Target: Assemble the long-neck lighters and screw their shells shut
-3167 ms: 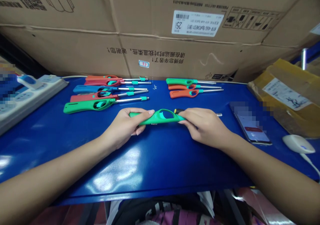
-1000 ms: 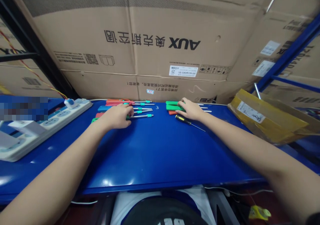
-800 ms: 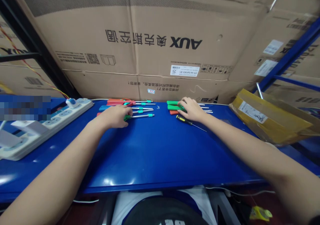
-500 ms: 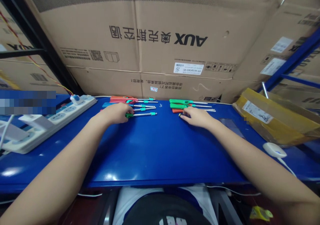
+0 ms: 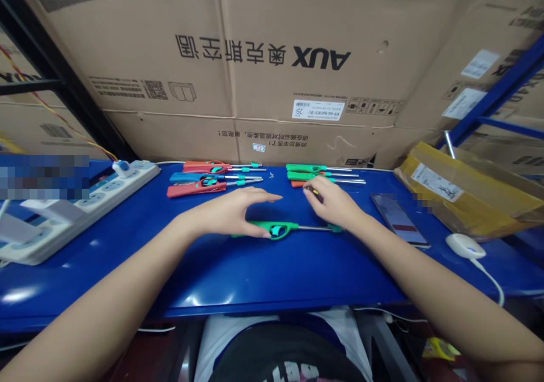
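Note:
A green long-nosed lighter (image 5: 278,230) lies on the blue table (image 5: 255,274) in front of me, its metal tube pointing right. My left hand (image 5: 229,216) hovers over its handle end. The fingers are stretched out to the right and the thumb lies against the handle. My right hand (image 5: 334,205) sits just behind the tube's tip. Its fingers are curled around a small screwdriver (image 5: 313,191), of which only a dark bit of handle shows at the fingertips.
Red, blue and orange lighters (image 5: 199,179) lie at the back left. Green and orange ones (image 5: 317,172) lie at the back right. To the right are a phone (image 5: 397,219), a white mouse (image 5: 465,246) and a yellow parcel (image 5: 471,192). A power strip (image 5: 85,206) sits left, with cardboard boxes (image 5: 255,59) behind.
My left hand pulled a green lighter out of the left pile to the table's middle. My right hand picked up the screwdriver and came nearer. The camera tilted down.

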